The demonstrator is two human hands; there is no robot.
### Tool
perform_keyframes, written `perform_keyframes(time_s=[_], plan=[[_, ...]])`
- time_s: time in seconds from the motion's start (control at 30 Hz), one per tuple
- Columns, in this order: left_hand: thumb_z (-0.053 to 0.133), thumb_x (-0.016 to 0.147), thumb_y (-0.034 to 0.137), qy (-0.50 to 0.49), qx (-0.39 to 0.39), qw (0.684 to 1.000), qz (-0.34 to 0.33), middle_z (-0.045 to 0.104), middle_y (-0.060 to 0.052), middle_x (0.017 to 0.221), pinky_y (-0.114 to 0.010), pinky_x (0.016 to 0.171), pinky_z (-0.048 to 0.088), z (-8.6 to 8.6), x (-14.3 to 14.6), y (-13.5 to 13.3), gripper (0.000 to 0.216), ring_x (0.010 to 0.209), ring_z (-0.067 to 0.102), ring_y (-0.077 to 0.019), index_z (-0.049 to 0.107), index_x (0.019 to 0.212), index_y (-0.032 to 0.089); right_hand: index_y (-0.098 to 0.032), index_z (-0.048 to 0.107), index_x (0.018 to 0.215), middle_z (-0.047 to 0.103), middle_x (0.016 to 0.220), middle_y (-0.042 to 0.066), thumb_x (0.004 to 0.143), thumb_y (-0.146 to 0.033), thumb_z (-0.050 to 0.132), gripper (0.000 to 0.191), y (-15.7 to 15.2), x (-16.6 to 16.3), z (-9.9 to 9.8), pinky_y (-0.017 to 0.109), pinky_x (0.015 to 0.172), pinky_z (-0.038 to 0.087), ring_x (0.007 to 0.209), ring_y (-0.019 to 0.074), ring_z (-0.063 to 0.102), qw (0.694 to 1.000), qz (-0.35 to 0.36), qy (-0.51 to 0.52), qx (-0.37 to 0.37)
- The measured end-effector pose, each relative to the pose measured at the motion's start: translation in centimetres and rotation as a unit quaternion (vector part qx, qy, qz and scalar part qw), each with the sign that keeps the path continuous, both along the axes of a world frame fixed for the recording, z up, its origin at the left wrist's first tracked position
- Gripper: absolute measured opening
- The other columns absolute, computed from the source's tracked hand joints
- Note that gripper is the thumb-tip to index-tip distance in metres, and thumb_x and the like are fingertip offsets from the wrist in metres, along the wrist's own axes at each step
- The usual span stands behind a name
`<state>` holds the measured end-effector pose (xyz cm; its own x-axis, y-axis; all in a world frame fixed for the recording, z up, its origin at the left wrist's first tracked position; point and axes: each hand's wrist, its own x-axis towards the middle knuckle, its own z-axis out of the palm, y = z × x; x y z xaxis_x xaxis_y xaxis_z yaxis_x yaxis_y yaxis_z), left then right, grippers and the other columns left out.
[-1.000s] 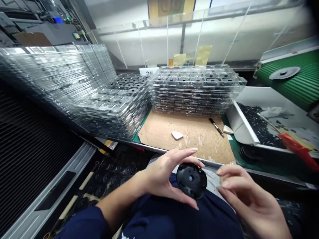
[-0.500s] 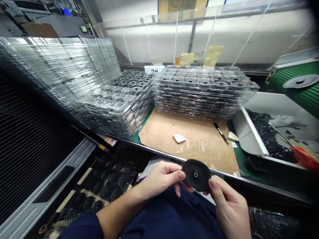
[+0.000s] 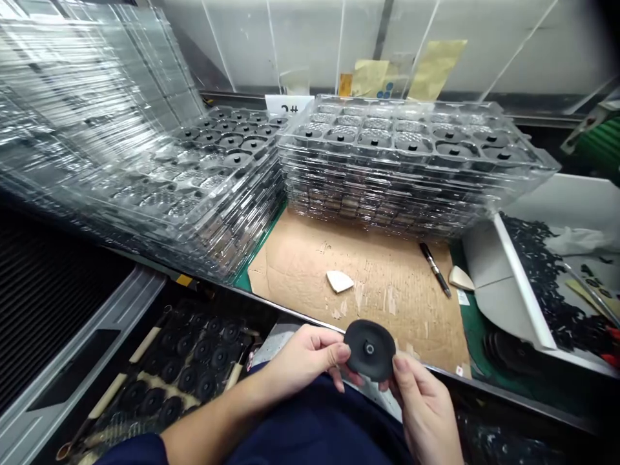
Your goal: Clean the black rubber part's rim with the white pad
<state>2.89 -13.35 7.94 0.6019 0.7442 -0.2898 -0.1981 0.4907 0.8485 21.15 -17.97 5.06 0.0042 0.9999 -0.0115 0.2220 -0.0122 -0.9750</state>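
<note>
A black, rounded disc-shaped part (image 3: 358, 365) with a small hollow stub at its centre is held up in front of my body, just off the table's front edge. My left hand (image 3: 310, 359) pinches its left rim between thumb and fingers. On the opposite rim, my right hand (image 3: 422, 400) grips with the thumb on top and fingertips beneath. Beyond the part, a white wedge-shaped pad (image 3: 340, 281) lies on a sheet of brown cardboard (image 3: 300, 252). A black marker pen (image 3: 434, 270) rests at the cardboard's right side, beside a second cream pad (image 3: 461, 278).
Stacked clear plastic trays (image 3: 402, 168) stand behind the cardboard, with another tray stack (image 3: 213, 187) to the left. A white bin (image 3: 526, 284) of small black scraps is at right, near several black discs (image 3: 508, 352). Lower left, a tray (image 3: 188, 368) holds similar discs.
My view has tipped downward and closer to the table. Both hands still hold the black disc part, which appears slightly left and lower in view.
</note>
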Motion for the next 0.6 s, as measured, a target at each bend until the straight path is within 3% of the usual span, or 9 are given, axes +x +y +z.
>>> perform_keyframes(time_s=[0.17,0.3,0.4,0.47,0.5,0.53,0.6], plan=[[0.055,0.079,0.046,0.03,-0.027,0.999,0.01,0.064,-0.012,0.074,-0.018,0.056,0.047,-0.7,-0.1,1.6,0.043,0.065,0.061,-0.0133,0.065,0.082,0.004,-0.011,0.052,0.064,0.05,0.062,0.003,0.096,-0.03,0.035,0.042,2.6,-0.1,0.2,0.014,0.052,0.04,0.056,0.0079,0.049,0.994,0.027,-0.095,0.036],[0.056,0.078,0.048,0.084,-0.027,0.995,0.039,0.064,-0.01,0.069,-0.017,0.056,0.046,-1.5,-1.0,3.3,0.044,0.059,0.057,-0.0101,0.063,0.077,0.005,-0.016,0.064,0.093,0.059,0.088,0.005,0.091,-0.029,0.048,0.021,6.9,2.2,1.8,0.024,0.076,0.042,0.083,0.0139,0.053,0.957,-0.052,-0.241,0.155],[0.057,0.077,0.048,0.125,-0.019,0.989,0.073,0.064,-0.008,0.072,-0.017,0.058,0.046,-2.6,-2.8,5.4,0.042,0.056,0.054,-0.0078,0.062,0.077,0.005,-0.017,0.061,0.109,0.057,0.106,0.006,0.087,-0.026,0.054,0.025,10.7,5.4,5.9,0.033,0.094,0.031,0.1,0.0176,0.048,0.884,-0.164,-0.356,0.256],[0.057,0.077,0.047,0.152,-0.015,0.981,0.117,0.065,-0.008,0.077,-0.016,0.061,0.046,-3.8,-4.4,7.1,0.042,0.06,0.055,-0.0078,0.061,0.084,0.007,-0.014,0.058,0.116,0.055,0.111,0.009,0.085,-0.023,0.054,0.032,13.3,7.7,9.5,0.034,0.097,0.026,0.105,0.0189,0.046,0.814,-0.22,-0.447,0.297],[0.057,0.078,0.048,0.163,-0.015,0.976,0.143,0.065,-0.007,0.08,-0.016,0.062,0.046,-4.6,-5.2,7.9,0.042,0.062,0.056,-0.0078,0.061,0.087,0.007,-0.013,0.057,0.118,0.055,0.111,0.01,0.085,-0.024,0.054,0.035,14.7,9.0,11.2,0.035,0.098,0.025,0.107,0.0195,0.046,0.785,-0.238,-0.484,0.304],[0.057,0.077,0.048,0.172,-0.018,0.971,0.167,0.065,-0.007,0.082,-0.016,0.062,0.045,-5.4,-5.9,8.6,0.042,0.064,0.057,-0.008,0.06,0.09,0.008,-0.012,0.057,0.119,0.056,0.109,0.01,0.085,-0.029,0.053,0.038,16.2,10.3,12.9,0.036,0.094,0.026,0.106,0.0199,0.047,0.736,-0.257,-0.551,0.298],[0.058,0.076,0.049,0.172,-0.021,0.965,0.195,0.065,-0.007,0.087,-0.016,0.067,0.046,-7.0,-7.1,9.8,0.044,0.07,0.059,-0.0089,0.058,0.092,0.008,-0.012,0.057,0.119,0.054,0.111,0.012,0.083,-0.045,0.047,0.049,19.4,13.1,15.5,0.041,0.081,0.026,0.111,0.0258,0.041,0.675,-0.289,-0.636,0.236]])
